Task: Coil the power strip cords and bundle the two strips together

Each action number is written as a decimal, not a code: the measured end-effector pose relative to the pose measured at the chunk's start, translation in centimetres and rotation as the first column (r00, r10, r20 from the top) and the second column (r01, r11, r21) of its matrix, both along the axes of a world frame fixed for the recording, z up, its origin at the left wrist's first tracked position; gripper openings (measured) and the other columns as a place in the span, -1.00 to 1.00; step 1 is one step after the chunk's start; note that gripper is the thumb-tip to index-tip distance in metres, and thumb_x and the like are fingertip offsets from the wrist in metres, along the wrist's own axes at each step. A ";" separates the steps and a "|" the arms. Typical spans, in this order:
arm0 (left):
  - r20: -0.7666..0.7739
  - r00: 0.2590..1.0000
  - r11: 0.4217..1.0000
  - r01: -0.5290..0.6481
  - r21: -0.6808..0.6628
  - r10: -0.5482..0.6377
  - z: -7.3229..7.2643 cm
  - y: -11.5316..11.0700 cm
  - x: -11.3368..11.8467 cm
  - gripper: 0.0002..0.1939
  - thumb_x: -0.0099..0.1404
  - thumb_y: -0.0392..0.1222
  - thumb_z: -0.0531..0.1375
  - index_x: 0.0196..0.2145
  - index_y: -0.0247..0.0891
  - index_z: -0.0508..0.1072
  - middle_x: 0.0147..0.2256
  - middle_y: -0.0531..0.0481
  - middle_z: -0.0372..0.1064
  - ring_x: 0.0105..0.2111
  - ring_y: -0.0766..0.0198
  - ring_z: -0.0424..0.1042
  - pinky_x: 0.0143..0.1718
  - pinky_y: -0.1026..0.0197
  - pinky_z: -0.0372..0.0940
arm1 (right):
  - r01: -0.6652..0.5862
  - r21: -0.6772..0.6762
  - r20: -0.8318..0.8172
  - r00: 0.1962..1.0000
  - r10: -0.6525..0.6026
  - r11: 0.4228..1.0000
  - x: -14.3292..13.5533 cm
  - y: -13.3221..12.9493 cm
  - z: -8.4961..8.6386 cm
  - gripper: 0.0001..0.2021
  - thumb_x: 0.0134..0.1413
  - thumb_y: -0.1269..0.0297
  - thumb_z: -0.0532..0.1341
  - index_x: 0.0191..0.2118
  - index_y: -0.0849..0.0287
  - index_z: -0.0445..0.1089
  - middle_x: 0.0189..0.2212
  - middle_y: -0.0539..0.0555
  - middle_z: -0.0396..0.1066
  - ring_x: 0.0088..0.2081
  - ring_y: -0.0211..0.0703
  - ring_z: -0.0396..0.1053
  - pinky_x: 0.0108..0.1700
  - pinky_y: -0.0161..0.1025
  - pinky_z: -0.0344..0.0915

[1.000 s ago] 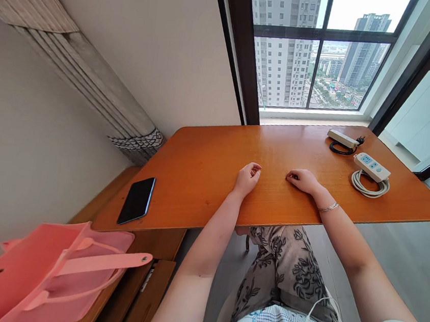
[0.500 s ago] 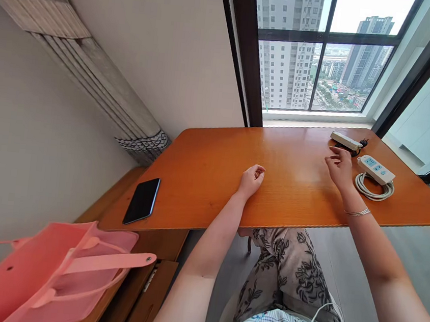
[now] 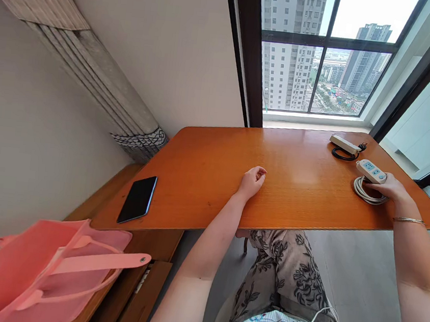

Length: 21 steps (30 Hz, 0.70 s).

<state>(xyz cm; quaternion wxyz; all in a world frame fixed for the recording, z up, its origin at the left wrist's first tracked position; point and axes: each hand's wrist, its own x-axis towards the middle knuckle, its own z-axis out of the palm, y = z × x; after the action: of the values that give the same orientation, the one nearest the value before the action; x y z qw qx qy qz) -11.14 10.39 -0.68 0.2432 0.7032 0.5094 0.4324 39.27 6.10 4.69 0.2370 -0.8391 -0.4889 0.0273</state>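
Note:
My right hand is at the right end of a white power strip with light blue sockets. Its fingers close around that end and the coiled pale cord beneath it; some fingertips are hidden. On the middle of the brown table rests my left hand, fingers loosely curled together with nothing visible in them. Beyond the strip, near the window side, lies a second, slimmer white power strip with a black cord.
A black phone lies at the table's left end. Below it, a pink bag with straps stands on a brown wooden surface. A window is behind the table, and a grey curtain hangs at the left.
My right hand has moved right and toward me, from beside the black cord to the nearer power strip, and has taken hold of its end. My left hand stays in place.

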 end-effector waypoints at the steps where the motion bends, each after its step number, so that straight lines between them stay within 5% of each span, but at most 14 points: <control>1: 0.001 1.000 1.000 0.004 0.001 -0.004 0.0 0.0 0.0 -0.88 0.23 -0.28 0.16 -0.29 -0.22 0.48 -0.34 0.00 0.48 -0.46 0.32 0.33 -0.35 0.22 0.30 | 0.013 -0.001 -0.032 0.999 -0.013 1.000 0.2 0.1 -0.2 -0.49 -0.41 0.09 0.55 -0.33 0.12 0.33 -0.35 0.36 0.47 -0.29 0.18 0.41 -0.29 0.01 0.26; 5: 0.001 1.000 1.000 0.009 0.012 -0.009 0.0 0.1 0.0 -0.89 0.23 -0.28 0.17 -0.29 -0.21 0.49 -0.33 0.00 0.49 -0.46 0.32 0.33 -0.34 0.22 0.31 | 0.061 0.023 -0.144 0.988 -0.057 0.998 -1.3 0.5 -0.6 -0.52 -0.43 0.12 0.53 -0.42 0.04 0.23 -0.38 0.25 0.45 -0.29 0.12 0.39 -0.26 0.02 0.25; 9: -0.002 1.000 1.000 0.003 0.014 -0.002 0.0 0.0 0.0 -0.89 0.23 -0.29 0.17 -0.28 -0.22 0.49 -0.33 0.00 0.49 -0.47 0.33 0.32 -0.36 0.23 0.30 | 0.001 0.162 -0.360 0.931 0.058 0.987 -6.0 1.3 -0.9 -0.46 -0.40 0.05 0.47 -0.25 0.10 0.31 -0.22 0.19 0.47 -0.23 0.04 0.41 -0.24 -0.06 0.32; 14: 0.018 1.000 1.000 -0.006 -0.020 0.006 0.1 -0.2 -0.1 -0.88 0.26 -0.25 0.17 -0.24 -0.22 0.49 -0.30 -0.01 0.49 -0.45 0.32 0.34 -0.32 0.21 0.33 | -0.129 0.408 -0.579 0.729 0.365 0.904 -14.7 4.0 -1.4 -0.44 -0.39 0.09 0.42 -0.17 0.14 0.29 -0.19 0.11 0.47 -0.21 -0.07 0.40 -0.16 -0.13 0.35; 21: 0.048 0.999 0.999 0.025 -0.036 -0.024 -0.3 0.0 -0.3 -0.80 0.33 -0.13 0.17 -0.12 -0.23 0.46 -0.21 -0.06 0.51 -0.36 0.29 0.44 -0.25 0.19 0.37 | -0.312 0.558 -0.608 0.478 0.634 0.769 -26.1 5.9 -1.5 -0.47 -0.27 0.04 0.38 -0.15 0.12 0.25 -0.26 0.02 0.41 -0.25 -0.13 0.34 -0.20 -0.15 0.36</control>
<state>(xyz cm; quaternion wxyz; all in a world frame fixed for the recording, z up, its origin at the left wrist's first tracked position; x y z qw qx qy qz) -11.40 10.44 -0.93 0.2732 0.6944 0.5027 0.4364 13.14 11.99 3.18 0.5582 -0.5092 -0.5508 0.3547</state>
